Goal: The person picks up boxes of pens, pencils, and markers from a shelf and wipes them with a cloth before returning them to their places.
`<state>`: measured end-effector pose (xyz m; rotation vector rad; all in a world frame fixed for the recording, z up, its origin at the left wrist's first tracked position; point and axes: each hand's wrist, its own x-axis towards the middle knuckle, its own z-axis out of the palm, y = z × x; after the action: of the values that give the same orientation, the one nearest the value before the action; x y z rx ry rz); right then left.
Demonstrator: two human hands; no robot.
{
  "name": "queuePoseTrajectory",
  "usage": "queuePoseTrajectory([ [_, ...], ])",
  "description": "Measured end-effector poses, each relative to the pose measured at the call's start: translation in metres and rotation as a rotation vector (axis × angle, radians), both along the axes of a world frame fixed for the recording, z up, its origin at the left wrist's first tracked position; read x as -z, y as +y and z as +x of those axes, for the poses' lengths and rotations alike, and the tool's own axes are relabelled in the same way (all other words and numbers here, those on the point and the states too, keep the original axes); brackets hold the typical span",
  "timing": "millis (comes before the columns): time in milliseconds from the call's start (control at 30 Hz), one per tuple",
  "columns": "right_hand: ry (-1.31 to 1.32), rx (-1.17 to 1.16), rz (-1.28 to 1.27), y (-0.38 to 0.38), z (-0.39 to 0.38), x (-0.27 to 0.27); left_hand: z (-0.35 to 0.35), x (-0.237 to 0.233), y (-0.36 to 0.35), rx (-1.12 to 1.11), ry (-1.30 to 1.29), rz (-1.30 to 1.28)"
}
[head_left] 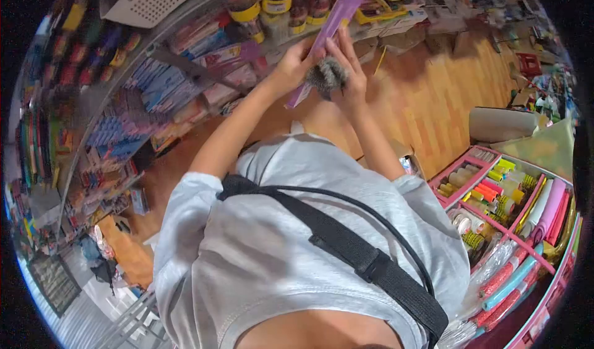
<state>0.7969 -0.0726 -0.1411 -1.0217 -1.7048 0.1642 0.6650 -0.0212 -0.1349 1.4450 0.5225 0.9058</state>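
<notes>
Both of my hands are raised in front of me at the upper middle of the head view. My left hand point(292, 68) grips a long, narrow purple package point(337, 18) from its left side. The package is tilted, its upper end leaning right. A fuzzy grey cloth or duster point(327, 75) lies against the package, bunched under my right hand point(351, 74). The fingers of my right hand press the grey thing near the package, two of them stretched upward along it.
Shelves with packaged goods point(148, 86) curve along the left and top. A white perforated basket point(151, 1) stands at the upper left, near yellow-lidded jars point(245, 12). At the right is a pink divided display point(516, 230) with rolls and tapes. Wooden floor point(427, 95) shows beyond my hands.
</notes>
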Motion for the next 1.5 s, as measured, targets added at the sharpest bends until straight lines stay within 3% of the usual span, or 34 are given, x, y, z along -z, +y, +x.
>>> queuePoseTrajectory([
  [33,0.102,-0.071,0.016,-0.003,0.000,-0.010,-0.008,-0.009,-0.006,0.003,0.059,0.020],
  [100,0.305,0.039,0.019,-0.017,-0.002,-0.037,-0.021,-0.012,-0.003,-0.028,0.128,0.126],
  [133,0.603,0.111,-0.030,-0.011,0.000,-0.030,-0.025,-0.011,-0.001,-0.062,0.137,0.211],
  [200,0.941,0.162,-0.192,-0.012,0.011,-0.060,-0.038,-0.017,-0.004,-0.088,0.206,0.514],
  [300,0.886,-0.146,-0.421,-0.017,0.028,-0.082,-0.053,-0.032,-0.009,-0.096,0.239,0.572],
  [433,1.114,-0.404,-0.650,-0.028,0.010,-0.114,-0.062,-0.050,-0.011,-0.128,0.323,0.742],
  [467,1.147,-0.743,-0.585,-0.020,0.016,-0.100,-0.064,-0.053,-0.011,-0.132,0.324,0.746],
  [500,1.148,-0.748,-0.583,-0.023,0.012,-0.105,-0.066,-0.055,-0.011,-0.150,0.345,0.790],
  [567,1.197,-0.483,-0.700,-0.033,0.002,-0.118,-0.069,-0.057,-0.011,-0.168,0.371,0.835],
  [667,0.893,-0.285,-0.684,-0.031,0.006,-0.120,-0.074,-0.058,-0.010,-0.227,0.414,0.955],
  [700,1.000,-0.308,-0.696,-0.031,0.009,-0.113,-0.075,-0.061,-0.010,-0.275,0.443,1.000],
  [833,0.997,-0.367,-0.797,-0.035,0.019,-0.113,-0.075,-0.068,-0.008,-0.352,0.462,1.103],
  [933,0.859,-0.347,-0.624,-0.038,0.013,-0.115,-0.066,-0.079,-0.013,-0.293,0.491,1.120],
  [1133,0.655,-0.354,-0.535,-0.043,0.009,-0.120,-0.048,-0.102,-0.029,-0.182,0.416,1.200],
  [1267,0.811,-0.503,-0.588,-0.042,0.014,-0.117,-0.051,-0.101,-0.023,-0.196,0.382,1.246],
  [1300,0.827,-0.527,-0.453,-0.040,0.009,-0.115,-0.051,-0.101,-0.023,-0.214,0.373,1.259],
  [1467,0.769,-0.476,-0.592,-0.043,0.009,-0.120,-0.051,-0.108,-0.021,-0.244,0.402,1.291],
  [1500,0.626,-0.377,-0.515,-0.043,0.009,-0.122,-0.051,-0.107,-0.020,-0.253,0.411,1.292],
])
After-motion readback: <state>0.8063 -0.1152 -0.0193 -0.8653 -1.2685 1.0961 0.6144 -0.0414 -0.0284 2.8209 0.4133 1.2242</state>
